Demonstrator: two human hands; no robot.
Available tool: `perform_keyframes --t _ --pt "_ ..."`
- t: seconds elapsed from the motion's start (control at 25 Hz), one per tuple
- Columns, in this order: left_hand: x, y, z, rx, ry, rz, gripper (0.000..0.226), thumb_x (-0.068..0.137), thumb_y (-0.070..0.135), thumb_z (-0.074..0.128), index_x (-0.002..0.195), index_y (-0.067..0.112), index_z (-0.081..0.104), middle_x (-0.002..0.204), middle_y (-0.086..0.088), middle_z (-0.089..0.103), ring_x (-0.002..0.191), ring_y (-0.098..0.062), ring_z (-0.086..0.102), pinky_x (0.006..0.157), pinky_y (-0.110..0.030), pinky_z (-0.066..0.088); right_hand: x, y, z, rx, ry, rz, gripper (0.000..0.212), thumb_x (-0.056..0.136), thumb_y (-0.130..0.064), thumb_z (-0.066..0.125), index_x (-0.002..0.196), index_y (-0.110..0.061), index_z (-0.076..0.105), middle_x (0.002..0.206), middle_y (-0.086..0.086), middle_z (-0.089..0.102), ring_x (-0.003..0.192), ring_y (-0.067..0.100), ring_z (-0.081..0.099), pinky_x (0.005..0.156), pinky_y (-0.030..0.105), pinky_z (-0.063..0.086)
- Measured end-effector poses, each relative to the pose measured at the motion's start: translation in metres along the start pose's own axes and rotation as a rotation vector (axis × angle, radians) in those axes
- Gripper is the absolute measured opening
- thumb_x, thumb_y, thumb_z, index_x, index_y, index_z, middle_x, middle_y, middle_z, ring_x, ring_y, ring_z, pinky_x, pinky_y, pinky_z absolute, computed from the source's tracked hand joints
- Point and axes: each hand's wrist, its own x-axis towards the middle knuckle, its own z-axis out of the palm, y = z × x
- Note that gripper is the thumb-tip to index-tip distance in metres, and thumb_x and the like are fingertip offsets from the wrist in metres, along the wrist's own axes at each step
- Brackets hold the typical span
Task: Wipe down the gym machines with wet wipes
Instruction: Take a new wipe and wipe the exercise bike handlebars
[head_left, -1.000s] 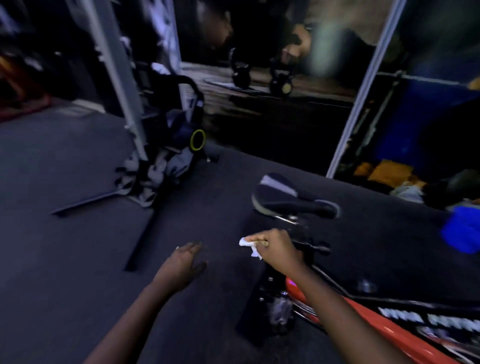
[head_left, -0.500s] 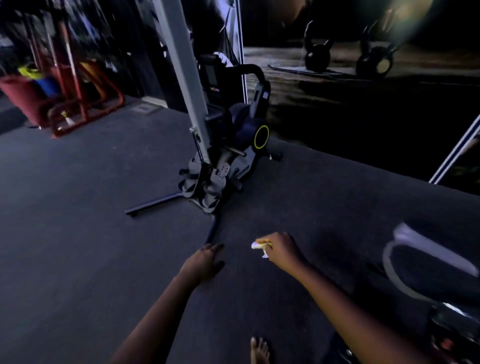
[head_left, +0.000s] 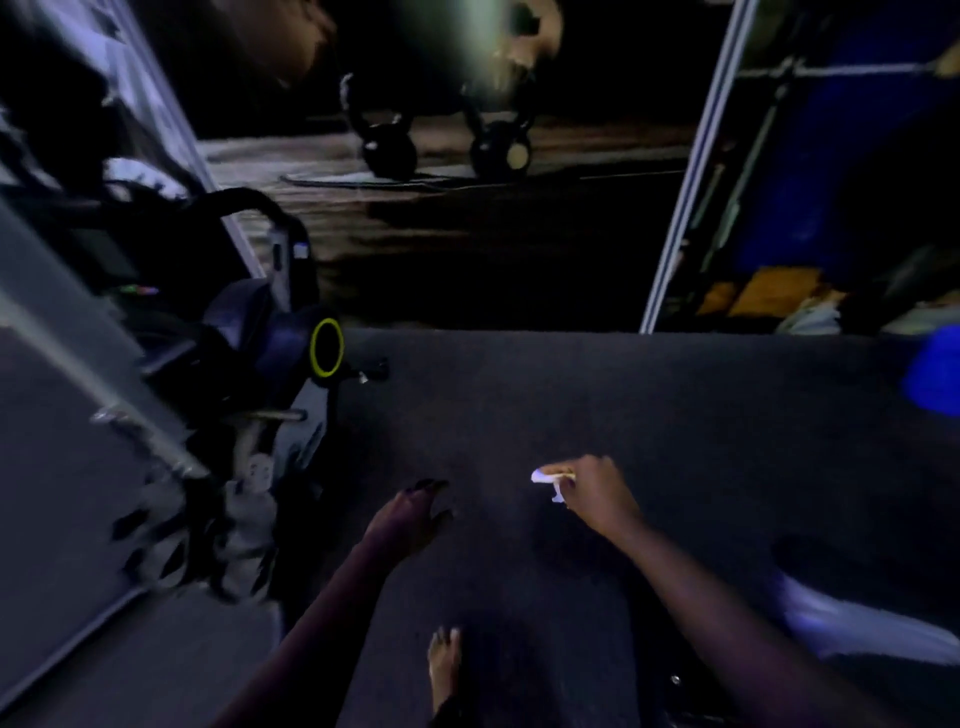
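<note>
My right hand (head_left: 597, 493) hangs over the dark carpet at centre right and pinches a small crumpled white wet wipe (head_left: 548, 480) at its fingertips. My left hand (head_left: 415, 512) is held out beside it with relaxed fingers and holds nothing. A dark exercise machine (head_left: 249, 364) with a yellow ring (head_left: 327, 347) on its housing stands at the left, behind a slanted grey metal post (head_left: 78, 338). The bike saddle (head_left: 852, 618) shows as a blurred dark and white shape at the lower right, apart from both hands.
A bare foot (head_left: 445, 665) stands on the carpet (head_left: 623, 405) at the bottom centre. Behind, a wall picture or mirror shows two kettlebells (head_left: 389, 145) on a wooden floor. A white upright pole (head_left: 691, 166) stands at the right, with orange and blue items (head_left: 935, 374) beyond it.
The view swung away from the bike seat toward the machine with the yellow ring, which now lies closer at the left. Both hands keep their pose; the wipe stays in my right hand.
</note>
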Motion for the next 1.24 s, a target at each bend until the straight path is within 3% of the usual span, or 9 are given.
perform_keyframes --t 0.08,0.2,0.32,0.48,0.6,0.72,0.84,1.0,1.24 --pt "0.069 0.008 -0.019 0.032 -0.034 0.1 0.079 0.083 0.07 0.041 0.137 0.012 0.049 0.142 -0.005 0.049 0.129 -0.018 0.048 0.106 -0.023 0.034 0.035 0.009 -0.019 0.019 0.095 0.091 0.041 0.084 0.008 0.044 0.1 -0.016 0.073 0.107 -0.003 0.07 0.075 0.008 0.069 0.059 0.007 0.047" --pt "0.163 0.037 -0.05 0.109 -0.094 0.265 0.052 0.096 0.036 0.05 0.143 0.018 0.04 0.149 -0.003 0.038 0.137 -0.017 0.036 0.108 -0.02 0.024 0.071 0.015 -0.049 -0.038 0.203 0.241 0.035 0.083 0.002 0.053 0.106 -0.018 0.071 0.104 0.008 0.071 0.092 0.016 0.068 0.073 0.014 0.05" --pt "0.257 0.082 -0.063 0.167 -0.166 0.453 0.048 0.098 0.027 0.05 0.143 0.015 0.038 0.148 -0.009 0.038 0.137 -0.02 0.034 0.105 -0.016 0.021 0.093 0.027 -0.079 -0.083 0.32 0.401 0.033 0.083 -0.014 0.055 0.112 -0.019 0.069 0.107 0.008 0.07 0.102 0.02 0.065 0.088 0.023 0.046" --pt "0.338 0.157 -0.048 0.233 -0.324 0.679 0.049 0.098 0.027 0.05 0.143 0.014 0.039 0.148 -0.007 0.035 0.137 -0.019 0.032 0.105 -0.016 0.019 0.1 0.06 -0.114 0.059 0.564 0.673 0.035 0.078 -0.003 0.055 0.104 -0.018 0.072 0.101 0.006 0.072 0.093 0.017 0.068 0.082 0.019 0.048" --pt "0.392 0.228 -0.026 0.268 -0.415 0.815 0.05 0.097 0.031 0.051 0.143 0.015 0.039 0.15 -0.006 0.032 0.138 -0.019 0.03 0.11 -0.021 0.022 0.105 0.098 -0.148 0.011 0.692 0.792 0.034 0.077 -0.006 0.06 0.102 -0.025 0.073 0.099 0.008 0.072 0.095 0.022 0.067 0.083 0.028 0.051" --pt "0.434 0.309 -0.002 0.332 -0.493 0.962 0.05 0.098 0.031 0.049 0.144 0.016 0.038 0.147 -0.005 0.033 0.136 -0.019 0.032 0.108 -0.023 0.026 0.108 0.138 -0.192 -0.076 0.779 0.894 0.036 0.082 -0.009 0.057 0.109 -0.029 0.07 0.101 0.01 0.071 0.097 0.025 0.065 0.079 0.028 0.046" --pt "0.465 0.389 0.016 0.404 -0.571 1.079 0.05 0.098 0.032 0.048 0.144 0.016 0.037 0.145 -0.005 0.036 0.133 -0.02 0.036 0.108 -0.028 0.032 0.106 0.171 -0.232 -0.071 0.891 1.015 0.034 0.088 -0.011 0.053 0.111 -0.03 0.068 0.104 0.012 0.07 0.097 0.027 0.064 0.075 0.027 0.043" --pt "0.499 0.5 0.046 0.475 -0.638 1.238 0.05 0.097 0.032 0.051 0.143 0.016 0.04 0.144 -0.007 0.039 0.132 -0.021 0.038 0.108 -0.033 0.035 0.103 0.212 -0.274 0.044 1.069 1.141 0.034 0.082 -0.008 0.055 0.105 -0.028 0.072 0.09 0.017 0.071 0.087 0.033 0.066 0.07 0.032 0.047" --pt "0.522 0.651 0.094 0.546 -0.701 1.479 0.05 0.096 0.032 0.052 0.143 0.016 0.041 0.143 -0.006 0.041 0.131 -0.02 0.04 0.104 -0.026 0.033 0.08 0.259 -0.334 0.079 1.293 1.321 0.032 0.079 -0.008 0.063 0.103 -0.027 0.072 0.088 0.018 0.071 0.086 0.028 0.068 0.062 0.024 0.039"
